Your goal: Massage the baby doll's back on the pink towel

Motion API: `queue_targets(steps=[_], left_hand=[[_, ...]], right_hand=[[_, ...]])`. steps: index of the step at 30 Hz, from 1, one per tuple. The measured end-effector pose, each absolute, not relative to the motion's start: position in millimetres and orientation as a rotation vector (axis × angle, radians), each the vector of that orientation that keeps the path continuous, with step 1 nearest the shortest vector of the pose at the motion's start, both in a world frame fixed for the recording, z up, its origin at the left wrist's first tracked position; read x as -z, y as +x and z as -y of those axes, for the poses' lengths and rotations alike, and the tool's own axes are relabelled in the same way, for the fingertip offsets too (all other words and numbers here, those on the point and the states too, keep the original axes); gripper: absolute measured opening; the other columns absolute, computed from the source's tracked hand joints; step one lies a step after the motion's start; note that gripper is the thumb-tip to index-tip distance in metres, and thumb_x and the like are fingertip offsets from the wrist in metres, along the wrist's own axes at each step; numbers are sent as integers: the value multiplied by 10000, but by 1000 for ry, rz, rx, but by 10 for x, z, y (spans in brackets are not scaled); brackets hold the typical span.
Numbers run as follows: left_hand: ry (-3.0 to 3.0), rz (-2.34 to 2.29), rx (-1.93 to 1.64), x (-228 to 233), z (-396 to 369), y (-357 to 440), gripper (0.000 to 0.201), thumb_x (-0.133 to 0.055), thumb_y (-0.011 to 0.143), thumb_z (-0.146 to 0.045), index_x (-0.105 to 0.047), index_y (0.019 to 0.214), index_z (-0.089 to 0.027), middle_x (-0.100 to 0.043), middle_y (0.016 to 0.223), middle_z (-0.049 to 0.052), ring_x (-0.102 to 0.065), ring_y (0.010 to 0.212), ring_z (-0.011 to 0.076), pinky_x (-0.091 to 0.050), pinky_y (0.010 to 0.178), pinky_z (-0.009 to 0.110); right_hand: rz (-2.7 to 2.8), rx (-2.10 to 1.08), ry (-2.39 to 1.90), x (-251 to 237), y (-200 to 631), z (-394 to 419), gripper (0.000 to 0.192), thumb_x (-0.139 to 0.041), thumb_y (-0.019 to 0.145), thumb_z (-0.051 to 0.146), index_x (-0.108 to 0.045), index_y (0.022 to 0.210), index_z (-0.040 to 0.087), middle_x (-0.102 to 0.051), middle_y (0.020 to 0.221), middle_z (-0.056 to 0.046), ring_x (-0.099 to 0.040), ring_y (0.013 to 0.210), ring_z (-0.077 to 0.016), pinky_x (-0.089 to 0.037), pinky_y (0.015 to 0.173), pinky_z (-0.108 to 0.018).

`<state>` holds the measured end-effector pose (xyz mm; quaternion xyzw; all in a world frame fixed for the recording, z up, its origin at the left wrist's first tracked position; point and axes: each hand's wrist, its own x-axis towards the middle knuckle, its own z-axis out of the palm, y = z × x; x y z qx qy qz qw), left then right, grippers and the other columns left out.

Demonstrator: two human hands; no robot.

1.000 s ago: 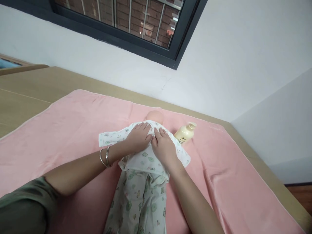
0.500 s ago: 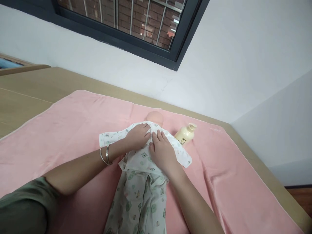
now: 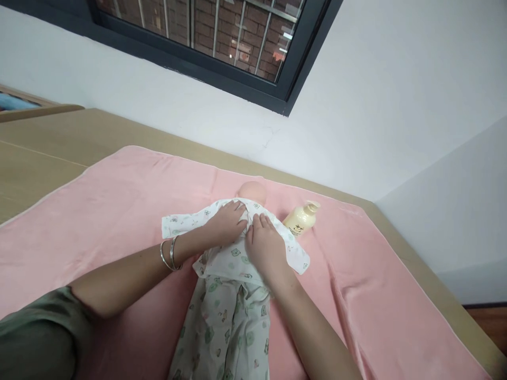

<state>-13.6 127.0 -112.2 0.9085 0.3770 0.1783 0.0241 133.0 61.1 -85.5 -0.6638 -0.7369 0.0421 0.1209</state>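
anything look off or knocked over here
The cream pump bottle lies tipped on its side on the pink towel, right of the doll; no spill shows. Both hands rest flat on the doll's chest.

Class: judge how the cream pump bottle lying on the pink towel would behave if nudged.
The bottle lies on its side, so its round body would probably roll. The soft towel likely slows it; the pump head may swing it round.

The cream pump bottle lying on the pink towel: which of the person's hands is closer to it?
The right hand. It rests on the doll's printed top, just beside the bottle. The left hand lies on the doll's chest beyond it, farther from the bottle.
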Motion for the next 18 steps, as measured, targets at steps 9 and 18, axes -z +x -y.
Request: queue_targets(steps=[9, 18], left_hand=[[2728, -1521, -690, 1275, -916, 75, 496, -347, 975, -197, -498, 1406, -3, -510, 1471, 287, -445, 1405, 402, -395, 1108, 590], [2933, -1181, -567, 1152, -1239, -100, 397, -328, 970, -166, -721, 974, -105, -682, 1150, 215, -578, 1172, 352, -456, 1038, 556]], right_hand=[[2106, -329, -1789, 772, 1552, -818, 462, -360, 1034, 272, -548, 1423, 109, -506, 1527, -160, -404, 1471, -273, -312, 1220, -431], [2167, -218, -1884, 775, 1330, -603, 522, -335, 1012, 188, -473, 1488, 25, -461, 1553, -201, -347, 1505, -307, -287, 1240, -445]])
